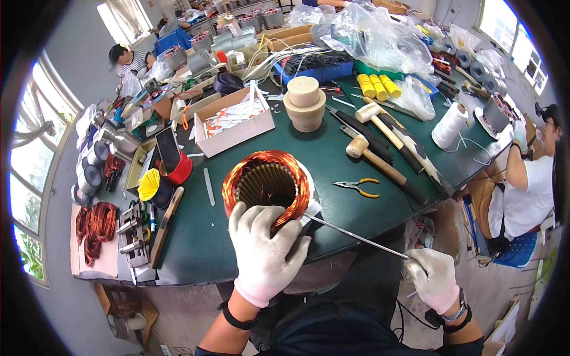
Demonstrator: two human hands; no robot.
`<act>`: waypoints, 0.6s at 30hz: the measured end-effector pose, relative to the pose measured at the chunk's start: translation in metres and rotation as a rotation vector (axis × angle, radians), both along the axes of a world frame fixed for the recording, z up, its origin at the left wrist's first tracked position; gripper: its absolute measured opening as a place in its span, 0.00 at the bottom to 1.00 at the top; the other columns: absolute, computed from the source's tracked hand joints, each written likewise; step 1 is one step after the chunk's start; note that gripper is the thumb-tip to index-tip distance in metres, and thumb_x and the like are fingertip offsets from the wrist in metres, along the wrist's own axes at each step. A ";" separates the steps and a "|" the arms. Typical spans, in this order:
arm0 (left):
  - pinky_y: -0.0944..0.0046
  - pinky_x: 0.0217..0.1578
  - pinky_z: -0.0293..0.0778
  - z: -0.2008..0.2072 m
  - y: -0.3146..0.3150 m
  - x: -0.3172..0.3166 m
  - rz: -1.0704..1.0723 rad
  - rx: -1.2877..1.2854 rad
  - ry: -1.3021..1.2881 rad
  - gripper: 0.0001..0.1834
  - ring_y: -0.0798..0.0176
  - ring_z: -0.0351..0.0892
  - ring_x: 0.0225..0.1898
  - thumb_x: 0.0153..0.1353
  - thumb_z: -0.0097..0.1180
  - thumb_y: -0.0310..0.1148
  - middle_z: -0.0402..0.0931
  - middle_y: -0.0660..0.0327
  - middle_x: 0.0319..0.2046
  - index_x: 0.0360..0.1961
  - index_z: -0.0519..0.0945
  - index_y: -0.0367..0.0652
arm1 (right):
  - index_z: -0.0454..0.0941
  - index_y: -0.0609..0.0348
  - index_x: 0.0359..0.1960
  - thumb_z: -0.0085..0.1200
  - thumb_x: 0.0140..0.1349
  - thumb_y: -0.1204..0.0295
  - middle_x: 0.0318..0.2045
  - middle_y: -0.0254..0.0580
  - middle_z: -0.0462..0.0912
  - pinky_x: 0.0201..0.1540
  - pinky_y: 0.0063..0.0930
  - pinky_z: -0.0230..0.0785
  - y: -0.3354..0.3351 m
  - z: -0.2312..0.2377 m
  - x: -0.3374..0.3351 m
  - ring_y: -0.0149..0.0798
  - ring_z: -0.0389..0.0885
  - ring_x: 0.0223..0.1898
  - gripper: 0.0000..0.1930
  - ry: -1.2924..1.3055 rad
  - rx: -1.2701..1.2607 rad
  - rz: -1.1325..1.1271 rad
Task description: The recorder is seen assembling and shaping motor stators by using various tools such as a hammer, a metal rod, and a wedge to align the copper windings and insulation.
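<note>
A motor stator (268, 184) with a ring of orange copper windings stands near the front edge of the green table. My left hand (264, 249), in a white glove, grips its near rim, fingers curled over the windings. My right hand (432, 276), also gloved, is closed round one end of a thin metal rod (356, 236). The rod slants up to the left, and its far tip meets the stator's lower right side by a white piece (313, 207). My left fingers hide part of the near windings; the handle end of the rod is inside my right fist.
Yellow-handled pliers (359, 187) and mallets (380, 166) lie to the right. Behind the stator are a stepped cream block (305, 104) and a box of paper strips (234, 121). Copper coils (98, 228) lie at left. A co-worker (525, 184) sits at right.
</note>
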State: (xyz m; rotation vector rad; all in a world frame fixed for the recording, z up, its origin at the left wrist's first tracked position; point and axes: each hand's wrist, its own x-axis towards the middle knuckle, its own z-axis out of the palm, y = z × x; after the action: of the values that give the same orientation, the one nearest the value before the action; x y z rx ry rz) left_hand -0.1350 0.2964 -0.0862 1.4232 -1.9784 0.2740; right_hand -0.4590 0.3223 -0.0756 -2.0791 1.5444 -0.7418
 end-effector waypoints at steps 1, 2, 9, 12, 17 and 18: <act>0.34 0.66 0.62 0.000 0.000 0.001 0.018 0.012 -0.020 0.18 0.47 0.73 0.57 0.44 0.77 0.32 0.76 0.58 0.51 0.39 0.85 0.52 | 0.86 0.64 0.36 0.62 0.63 0.75 0.26 0.51 0.83 0.34 0.39 0.74 -0.002 0.002 0.000 0.52 0.83 0.28 0.05 0.000 -0.028 0.008; 0.34 0.66 0.63 -0.004 -0.001 0.003 0.022 -0.024 -0.023 0.17 0.48 0.74 0.56 0.45 0.76 0.32 0.76 0.58 0.50 0.39 0.85 0.52 | 0.86 0.65 0.37 0.60 0.63 0.76 0.26 0.52 0.83 0.33 0.39 0.74 -0.005 0.005 0.000 0.51 0.83 0.28 0.06 -0.009 -0.006 0.021; 0.40 0.60 0.68 -0.006 -0.017 -0.005 -0.017 -0.169 0.080 0.11 0.52 0.74 0.49 0.47 0.73 0.30 0.77 0.62 0.44 0.33 0.85 0.48 | 0.85 0.70 0.40 0.57 0.67 0.72 0.26 0.46 0.84 0.33 0.34 0.73 -0.033 -0.006 -0.049 0.36 0.82 0.28 0.12 -0.127 0.435 -0.187; 0.50 0.52 0.75 0.012 -0.005 -0.015 -0.063 -0.287 0.223 0.09 0.62 0.76 0.36 0.46 0.74 0.28 0.74 0.66 0.37 0.25 0.84 0.49 | 0.85 0.70 0.41 0.56 0.69 0.71 0.26 0.45 0.83 0.35 0.32 0.71 -0.068 -0.037 -0.057 0.34 0.80 0.29 0.12 0.027 0.170 -0.141; 0.51 0.44 0.71 0.005 0.047 0.053 0.013 -0.128 0.218 0.13 0.54 0.77 0.40 0.39 0.72 0.27 0.78 0.64 0.35 0.30 0.85 0.50 | 0.84 0.68 0.42 0.56 0.69 0.74 0.30 0.55 0.84 0.38 0.37 0.74 -0.131 -0.074 -0.007 0.47 0.84 0.32 0.09 0.092 0.055 -0.102; 0.51 0.45 0.71 -0.003 0.053 0.071 0.096 -0.165 0.291 0.14 0.53 0.77 0.41 0.40 0.72 0.25 0.78 0.62 0.36 0.31 0.84 0.49 | 0.84 0.68 0.43 0.57 0.68 0.74 0.35 0.57 0.85 0.43 0.42 0.76 -0.141 -0.076 0.007 0.57 0.85 0.36 0.09 0.193 -0.035 -0.048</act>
State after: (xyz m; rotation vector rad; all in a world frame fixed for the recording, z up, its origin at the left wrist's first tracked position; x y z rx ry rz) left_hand -0.0641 0.3491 -0.0893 1.3691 -1.6192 0.2508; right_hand -0.4517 0.1811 -0.1513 -2.2012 1.6999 -0.6029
